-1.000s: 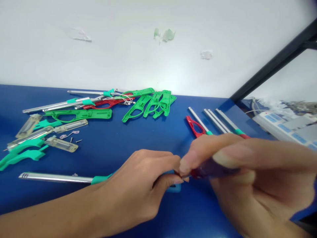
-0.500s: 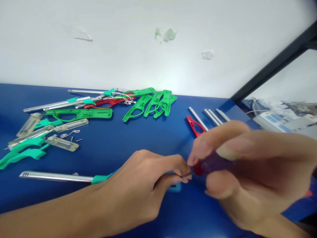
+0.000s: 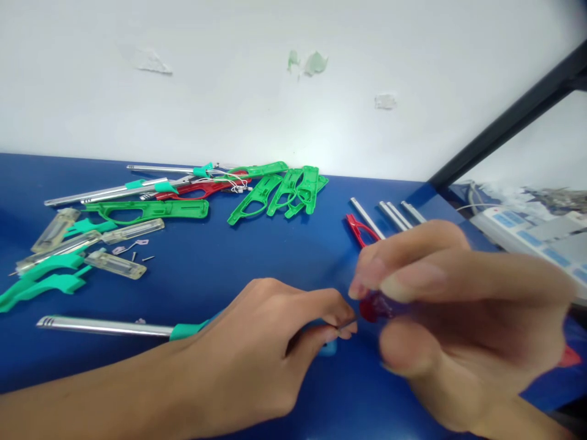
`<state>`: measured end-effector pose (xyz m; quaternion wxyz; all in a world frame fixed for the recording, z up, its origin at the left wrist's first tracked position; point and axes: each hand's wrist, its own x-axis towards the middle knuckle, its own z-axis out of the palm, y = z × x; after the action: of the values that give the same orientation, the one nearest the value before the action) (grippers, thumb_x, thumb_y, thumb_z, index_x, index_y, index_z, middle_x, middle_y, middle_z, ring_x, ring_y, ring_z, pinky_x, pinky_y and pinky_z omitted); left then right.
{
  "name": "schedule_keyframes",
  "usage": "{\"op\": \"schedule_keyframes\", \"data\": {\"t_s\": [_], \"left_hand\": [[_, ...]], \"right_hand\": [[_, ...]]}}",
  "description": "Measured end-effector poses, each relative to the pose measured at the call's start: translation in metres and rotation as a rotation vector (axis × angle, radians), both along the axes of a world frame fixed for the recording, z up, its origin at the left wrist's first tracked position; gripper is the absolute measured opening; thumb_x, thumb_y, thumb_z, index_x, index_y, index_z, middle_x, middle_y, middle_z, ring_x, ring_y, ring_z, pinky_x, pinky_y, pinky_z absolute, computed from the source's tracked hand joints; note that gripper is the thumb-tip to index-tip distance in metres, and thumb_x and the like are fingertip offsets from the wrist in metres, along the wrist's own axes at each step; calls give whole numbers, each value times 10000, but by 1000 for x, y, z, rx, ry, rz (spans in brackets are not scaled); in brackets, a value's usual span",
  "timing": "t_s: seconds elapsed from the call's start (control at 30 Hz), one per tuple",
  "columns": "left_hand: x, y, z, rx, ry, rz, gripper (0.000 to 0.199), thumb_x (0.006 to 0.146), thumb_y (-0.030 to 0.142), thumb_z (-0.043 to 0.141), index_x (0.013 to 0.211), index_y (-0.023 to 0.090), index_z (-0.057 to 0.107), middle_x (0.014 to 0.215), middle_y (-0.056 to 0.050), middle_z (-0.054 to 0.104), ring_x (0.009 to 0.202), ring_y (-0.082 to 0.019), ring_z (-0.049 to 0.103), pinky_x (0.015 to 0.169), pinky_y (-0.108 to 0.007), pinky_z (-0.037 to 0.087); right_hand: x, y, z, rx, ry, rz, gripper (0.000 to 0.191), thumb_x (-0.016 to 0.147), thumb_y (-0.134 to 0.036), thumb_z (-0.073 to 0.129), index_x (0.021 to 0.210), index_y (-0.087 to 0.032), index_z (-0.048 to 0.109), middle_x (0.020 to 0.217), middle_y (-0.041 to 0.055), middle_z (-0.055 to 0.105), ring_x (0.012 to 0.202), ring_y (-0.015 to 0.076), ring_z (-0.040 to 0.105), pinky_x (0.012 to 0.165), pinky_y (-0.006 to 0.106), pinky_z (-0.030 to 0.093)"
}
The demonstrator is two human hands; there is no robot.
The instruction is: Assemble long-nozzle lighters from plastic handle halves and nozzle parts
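Note:
A long-nosed gas lighter [image 3: 107,326] lies along the table, its silver tube pointing left. Its teal collar shows, and its blue handle is mostly hidden under my left hand [image 3: 268,342]. That hand is closed over the handle, with thumb and forefinger pinching a thin metal shaft. My right hand [image 3: 468,318] is closed around the red and purple handle of a screwdriver [image 3: 373,307], level with the left fingertips. The screwdriver's tip is hidden behind the left fingers.
Green handle shells [image 3: 254,198], clear fuel tanks [image 3: 117,264], teal triggers [image 3: 43,281] and loose screws lie at the left and back. Silver tubes [image 3: 394,215] and a red shell [image 3: 360,231] lie behind my right hand. A white power strip [image 3: 527,235] sits at the right, below a dark frame.
The fingers of my right hand have shifted slightly around the screwdriver handle, and the hand sits a little further left. My left hand and the lighter hold nearly the same place.

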<state>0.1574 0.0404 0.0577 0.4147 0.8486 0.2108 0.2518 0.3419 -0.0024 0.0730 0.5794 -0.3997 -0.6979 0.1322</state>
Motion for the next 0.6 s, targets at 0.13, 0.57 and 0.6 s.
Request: {"op": "schedule_keyframes", "data": {"t_s": [0.13,0.57,0.6], "left_hand": [[0,-2,-4,61,35,46,180,1072,157,523,1046,289,643,984,101,774,855,-104,722,759,-200,480],[-1,-1,1,154,47,41,172,1024,140,550,1019,264,669,930,51,806,776,-155,754,659,-250,468],[-1,-1,2,167,42,38,181,1023,142,539,1024,263,674,915,49,806,761,-160,752,660,-258,471]], "right_hand": [[7,-6,1,-132,-38,-39,262,1123,-415,512,1266,-494,716,1064,-70,805,768,196,733,646,386,611],[2,-7,-1,-107,87,36,265,1078,-307,623,1287,-453,696,1062,-58,819,813,219,778,629,406,642],[2,-6,-1,-83,81,33,307,1050,-275,671,1290,-463,696,1029,-62,820,755,215,767,605,401,636]]}}
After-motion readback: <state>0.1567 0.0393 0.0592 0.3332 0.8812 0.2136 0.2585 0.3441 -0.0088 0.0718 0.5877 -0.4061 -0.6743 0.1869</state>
